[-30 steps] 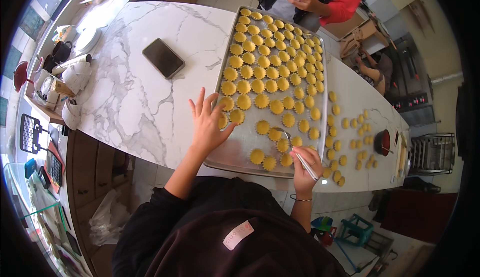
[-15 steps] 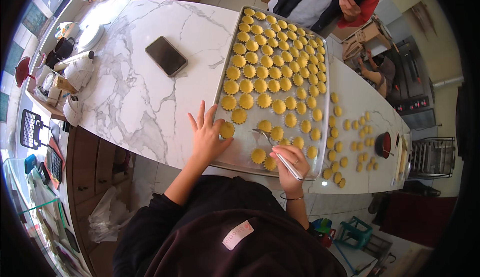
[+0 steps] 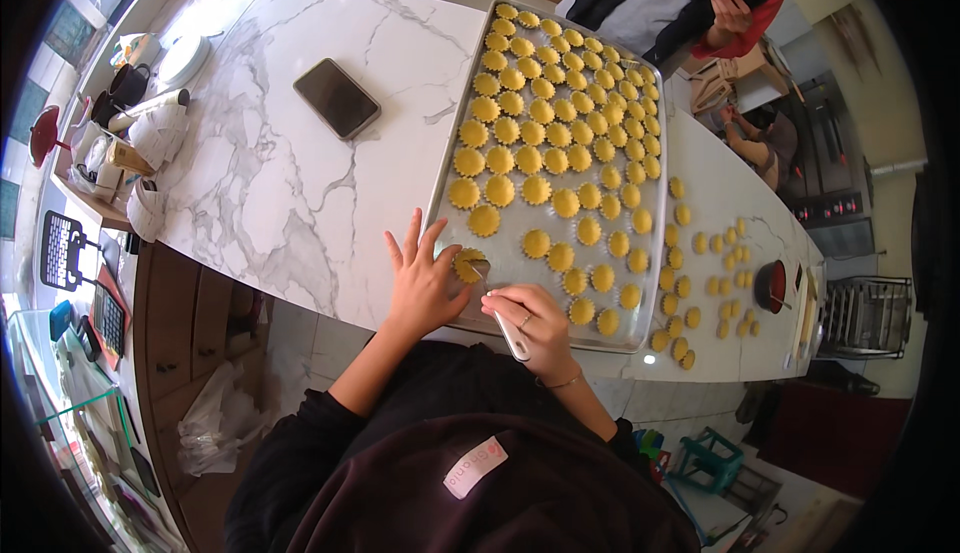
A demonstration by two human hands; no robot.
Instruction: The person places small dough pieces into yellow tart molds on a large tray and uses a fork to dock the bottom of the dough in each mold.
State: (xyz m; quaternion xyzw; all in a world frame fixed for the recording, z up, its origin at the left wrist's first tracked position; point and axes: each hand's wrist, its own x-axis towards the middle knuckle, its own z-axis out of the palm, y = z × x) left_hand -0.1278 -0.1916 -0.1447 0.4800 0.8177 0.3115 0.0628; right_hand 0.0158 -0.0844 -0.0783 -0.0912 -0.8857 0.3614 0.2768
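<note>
Left hand (image 3: 428,288) spread flat, fingers open, steadying a yellow scalloped biscuit (image 3: 468,265) at near corner of baking tray (image 3: 520,275) on marble worktop (image 3: 270,183). Right hand (image 3: 538,325) closed around thin white tool (image 3: 500,305), tip touching that biscuit.

We see one head view only: looks steeply down from above, close over near edge of tabletop (image 3: 290,203), fisheye-bent rim.

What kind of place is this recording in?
Probably a small bakery or pastry kitchen: a large tray filled with rows of yellow cookies sits on a marble counter, and an oven stands behind it.
</note>
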